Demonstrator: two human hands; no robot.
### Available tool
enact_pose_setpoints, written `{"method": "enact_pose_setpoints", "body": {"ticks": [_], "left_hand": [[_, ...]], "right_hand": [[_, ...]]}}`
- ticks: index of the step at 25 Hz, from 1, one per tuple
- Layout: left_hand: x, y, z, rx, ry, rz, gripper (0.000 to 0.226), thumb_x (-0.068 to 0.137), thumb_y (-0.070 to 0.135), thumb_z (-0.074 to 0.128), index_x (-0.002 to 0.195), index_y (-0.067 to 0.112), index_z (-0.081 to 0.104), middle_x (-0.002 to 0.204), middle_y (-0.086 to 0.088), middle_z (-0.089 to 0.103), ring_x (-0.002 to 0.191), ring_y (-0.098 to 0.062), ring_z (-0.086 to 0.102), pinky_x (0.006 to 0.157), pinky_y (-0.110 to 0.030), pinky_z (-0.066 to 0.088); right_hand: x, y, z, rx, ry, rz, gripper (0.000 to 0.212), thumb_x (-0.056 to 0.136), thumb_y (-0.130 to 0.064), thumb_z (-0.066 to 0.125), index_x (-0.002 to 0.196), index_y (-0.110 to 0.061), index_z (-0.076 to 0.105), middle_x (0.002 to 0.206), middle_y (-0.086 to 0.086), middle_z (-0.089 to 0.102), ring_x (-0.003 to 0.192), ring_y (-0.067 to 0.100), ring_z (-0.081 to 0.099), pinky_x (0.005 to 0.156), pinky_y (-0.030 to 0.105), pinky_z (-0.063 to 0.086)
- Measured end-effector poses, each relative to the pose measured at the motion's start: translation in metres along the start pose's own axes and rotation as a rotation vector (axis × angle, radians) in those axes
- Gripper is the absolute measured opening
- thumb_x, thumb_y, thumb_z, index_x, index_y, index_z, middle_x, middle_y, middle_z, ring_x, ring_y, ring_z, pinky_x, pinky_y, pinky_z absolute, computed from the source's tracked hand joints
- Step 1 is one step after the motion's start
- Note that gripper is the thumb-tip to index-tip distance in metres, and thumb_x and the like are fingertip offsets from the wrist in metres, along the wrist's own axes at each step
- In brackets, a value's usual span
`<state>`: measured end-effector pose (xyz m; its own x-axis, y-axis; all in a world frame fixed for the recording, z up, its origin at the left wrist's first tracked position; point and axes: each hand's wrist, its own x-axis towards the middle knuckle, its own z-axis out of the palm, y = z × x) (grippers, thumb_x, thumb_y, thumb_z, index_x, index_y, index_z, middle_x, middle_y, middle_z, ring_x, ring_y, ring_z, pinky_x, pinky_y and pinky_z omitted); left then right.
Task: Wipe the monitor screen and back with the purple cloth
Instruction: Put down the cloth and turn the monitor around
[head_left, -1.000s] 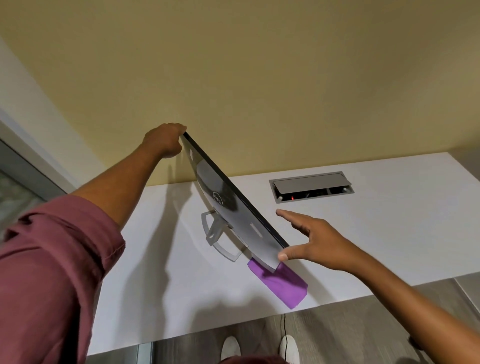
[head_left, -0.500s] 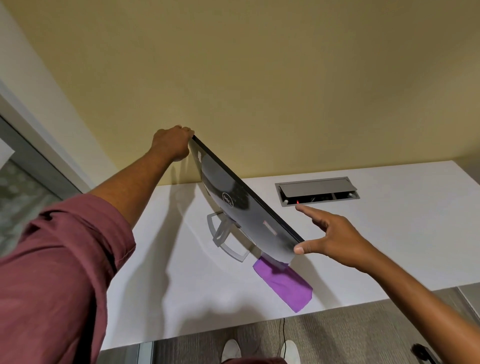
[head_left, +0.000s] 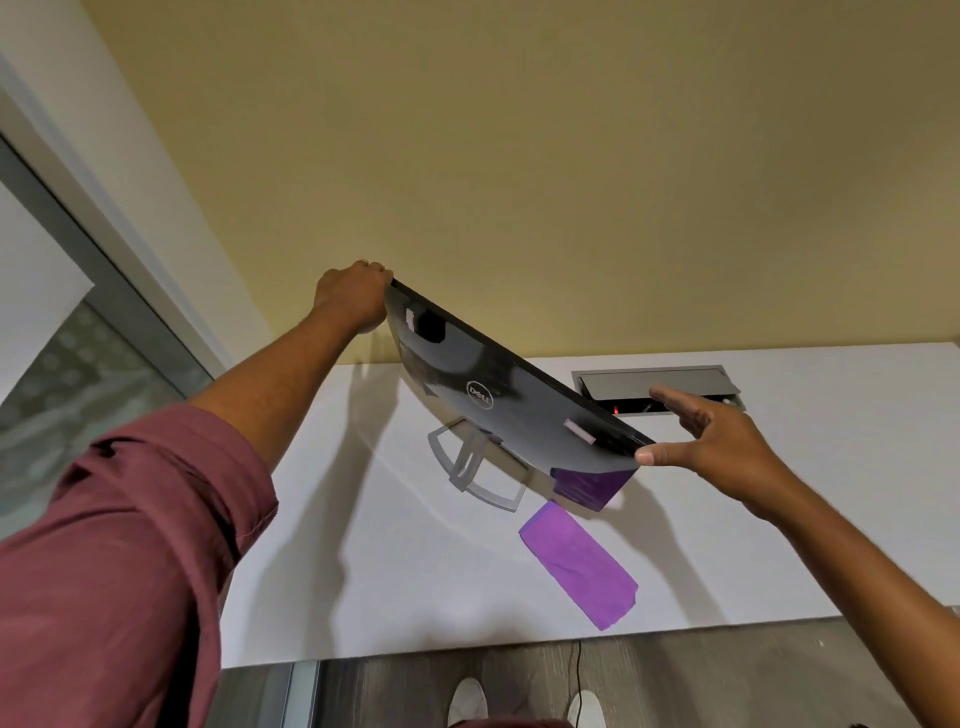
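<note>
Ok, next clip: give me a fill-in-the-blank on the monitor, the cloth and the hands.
The monitor shows the camera its ____, bearing the Dell logo.
The purple cloth lies on the desk, in ____ hand.
The left hand grips the monitor's far corner; the right hand touches the near corner with its ____.
Missing: back; neither; thumb.

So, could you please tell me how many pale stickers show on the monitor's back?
2: the upper sticker sits near the left hand, the lower sticker near the right hand. The tilted monitor may hide others.
</note>
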<state>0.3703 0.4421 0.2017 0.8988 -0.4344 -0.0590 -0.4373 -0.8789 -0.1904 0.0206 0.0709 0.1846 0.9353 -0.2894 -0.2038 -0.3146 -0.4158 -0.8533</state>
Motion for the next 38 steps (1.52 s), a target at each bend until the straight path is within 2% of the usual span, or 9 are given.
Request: {"method": "enact_pose_setpoints", "body": {"ticks": [5, 8, 11, 15, 20, 23, 31, 35, 38], "left_hand": [[-0.021, -0.004, 0.003, -0.018, 0.018, -0.035, 0.050, 0.095, 0.001, 0.052, 0.143, 0.012, 0.057, 0.141, -0.009, 0.061, 0.132, -0.030, 0.056, 0.087, -0.045, 0.052], [-0.033, -0.008, 0.004, -0.042, 0.019, -0.071, 0.049, 0.096, 0.003, 0.051, 0.143, 0.013, 0.059, 0.138, -0.009, 0.062, 0.131, -0.031, 0.057, 0.088, -0.046, 0.052], [-0.045, -0.009, 0.005, -0.101, 0.013, -0.116, 0.049, 0.095, 0.006, 0.053, 0.143, 0.014, 0.059, 0.137, -0.009, 0.062, 0.127, -0.033, 0.060, 0.087, -0.045, 0.053], [-0.062, -0.009, 0.009, -0.156, 0.041, -0.157, 0.043, 0.093, 0.005, 0.055, 0.134, 0.013, 0.063, 0.128, -0.009, 0.064, 0.118, -0.035, 0.063, 0.076, -0.040, 0.050], [-0.087, -0.006, 0.014, -0.206, 0.076, -0.192, 0.035, 0.089, -0.002, 0.058, 0.123, 0.008, 0.065, 0.116, -0.012, 0.063, 0.104, -0.037, 0.064, 0.066, -0.038, 0.044], [-0.101, -0.004, 0.016, -0.218, 0.088, -0.215, 0.028, 0.089, -0.001, 0.060, 0.116, 0.007, 0.065, 0.113, -0.012, 0.062, 0.099, -0.038, 0.065, 0.065, -0.038, 0.044], [-0.134, 0.010, 0.013, -0.233, 0.101, -0.277, 0.038, 0.085, -0.009, 0.052, 0.118, 0.005, 0.064, 0.115, -0.011, 0.061, 0.099, -0.039, 0.065, 0.066, -0.038, 0.041], [-0.147, 0.018, 0.014, -0.232, 0.128, -0.300, 0.036, 0.083, -0.008, 0.053, 0.114, 0.006, 0.064, 0.109, -0.009, 0.059, 0.093, -0.036, 0.065, 0.061, -0.037, 0.039], [-0.156, 0.025, 0.014, -0.246, 0.143, -0.315, 0.032, 0.083, -0.008, 0.055, 0.110, 0.007, 0.064, 0.105, -0.008, 0.058, 0.092, -0.035, 0.065, 0.060, -0.036, 0.038]], "right_hand": [[0.020, 0.004, -0.014, 0.030, 0.050, -0.002, 0.105, 0.053, -0.035, 0.104, 0.149, -0.031, 0.062, 0.157, -0.001, 0.057, 0.147, 0.016, 0.051, 0.118, 0.038, 0.043], [0.036, 0.005, -0.024, 0.048, 0.066, 0.020, 0.096, 0.062, -0.022, 0.104, 0.149, -0.027, 0.063, 0.155, 0.002, 0.059, 0.147, 0.018, 0.051, 0.111, 0.034, 0.045], [0.052, 0.007, -0.033, 0.049, 0.109, 0.025, 0.098, 0.055, -0.030, 0.105, 0.145, -0.029, 0.067, 0.150, 0.000, 0.063, 0.137, 0.014, 0.057, 0.112, 0.038, 0.048], [0.074, 0.009, -0.043, 0.090, 0.114, 0.005, 0.087, 0.059, -0.023, 0.104, 0.139, -0.020, 0.071, 0.144, 0.001, 0.067, 0.136, 0.011, 0.058, 0.106, 0.032, 0.047], [0.102, 0.009, -0.051, 0.078, 0.106, -0.005, 0.064, 0.048, -0.037, 0.099, 0.109, -0.023, 0.083, 0.131, -0.001, 0.075, 0.132, 0.011, 0.063, 0.113, 0.036, 0.047], [0.118, 0.006, -0.055, 0.073, 0.102, -0.020, 0.059, 0.048, -0.039, 0.097, 0.102, -0.021, 0.084, 0.127, -0.001, 0.077, 0.130, 0.010, 0.065, 0.112, 0.036, 0.048], [0.163, 0.001, -0.065, 0.063, 0.098, -0.043, 0.072, 0.029, -0.052, 0.095, 0.088, -0.013, 0.081, 0.112, -0.001, 0.079, 0.114, 0.019, 0.073, 0.108, 0.035, 0.050], [0.176, -0.005, -0.066, 0.059, 0.095, -0.045, 0.073, 0.026, -0.050, 0.094, 0.087, -0.013, 0.080, 0.105, -0.005, 0.077, 0.107, 0.016, 0.073, 0.103, 0.034, 0.050], [0.188, -0.007, -0.066, 0.037, 0.103, -0.051, 0.057, 0.043, -0.033, 0.103, 0.091, -0.011, 0.081, 0.106, 0.002, 0.078, 0.109, 0.021, 0.074, 0.100, 0.033, 0.050]]}}
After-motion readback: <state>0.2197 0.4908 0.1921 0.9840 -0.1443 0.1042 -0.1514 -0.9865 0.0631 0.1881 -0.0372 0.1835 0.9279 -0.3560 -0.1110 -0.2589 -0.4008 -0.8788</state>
